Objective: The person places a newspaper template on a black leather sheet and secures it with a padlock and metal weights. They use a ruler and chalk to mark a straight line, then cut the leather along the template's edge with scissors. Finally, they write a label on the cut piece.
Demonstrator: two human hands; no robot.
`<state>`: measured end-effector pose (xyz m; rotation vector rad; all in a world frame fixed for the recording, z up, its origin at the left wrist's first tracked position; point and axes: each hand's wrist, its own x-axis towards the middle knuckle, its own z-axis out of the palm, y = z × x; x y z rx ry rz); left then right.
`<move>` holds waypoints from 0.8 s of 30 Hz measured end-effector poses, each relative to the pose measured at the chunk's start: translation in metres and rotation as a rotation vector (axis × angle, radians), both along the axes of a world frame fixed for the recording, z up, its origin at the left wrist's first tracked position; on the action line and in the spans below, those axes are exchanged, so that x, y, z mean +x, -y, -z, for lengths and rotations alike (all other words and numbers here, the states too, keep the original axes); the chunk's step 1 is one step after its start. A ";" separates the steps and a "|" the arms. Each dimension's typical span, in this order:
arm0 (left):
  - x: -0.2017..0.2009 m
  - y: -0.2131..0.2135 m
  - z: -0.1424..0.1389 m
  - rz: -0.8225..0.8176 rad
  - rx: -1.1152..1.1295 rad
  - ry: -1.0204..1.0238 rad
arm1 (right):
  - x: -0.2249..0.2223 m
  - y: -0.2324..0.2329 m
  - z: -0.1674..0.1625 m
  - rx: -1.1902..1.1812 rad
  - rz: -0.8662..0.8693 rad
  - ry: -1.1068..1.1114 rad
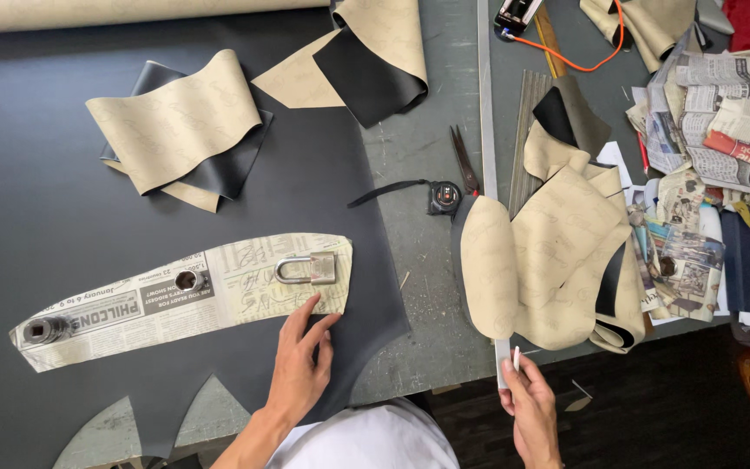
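A curved newspaper pattern (132,304) lies on a black sheet of material (45,200). A padlock (310,268) and two round metal weights (189,280) (41,330) rest on the pattern. My left hand (299,360) presses flat on the sheet, fingertips touching the pattern's lower right edge just below the padlock. My right hand (527,408) is at the table's front edge, pinching a small white stick of chalk (516,357) upright. It is just below a pile of cut tan-backed pieces (557,252).
Curled tan and black cut pieces (180,130) (366,52) lie at the back. Scissors (464,161), a tape measure (443,197) and a long metal ruler (484,104) sit mid-table. Crumpled newspapers (705,113) pile up at right. A roll (132,13) runs along the far edge.
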<state>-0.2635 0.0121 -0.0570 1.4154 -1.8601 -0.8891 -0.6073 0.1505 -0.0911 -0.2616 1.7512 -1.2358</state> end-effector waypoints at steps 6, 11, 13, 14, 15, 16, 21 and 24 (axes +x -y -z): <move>-0.033 0.007 -0.006 0.138 0.055 -0.106 | 0.015 0.013 -0.030 -0.170 -0.106 0.116; -0.145 0.045 -0.004 0.255 0.724 -0.414 | 0.016 0.017 -0.027 -0.130 -0.117 -0.034; -0.180 0.057 0.001 0.199 1.036 -0.561 | 0.015 0.017 -0.023 -0.143 -0.127 -0.046; -0.195 0.060 0.004 0.172 1.116 -0.635 | 0.015 0.017 -0.022 -0.130 -0.122 -0.042; -0.206 0.062 0.008 0.148 1.196 -0.707 | 0.015 0.017 -0.021 -0.117 -0.112 -0.036; -0.214 0.064 0.013 0.122 1.180 -0.715 | 0.015 0.016 -0.021 -0.102 -0.099 -0.029; -0.222 0.060 0.040 0.168 1.139 -0.825 | 0.007 0.026 -0.030 -0.063 -0.177 -0.040; -0.209 0.053 0.052 0.081 1.039 -0.673 | -0.001 0.036 -0.035 0.016 -0.212 -0.150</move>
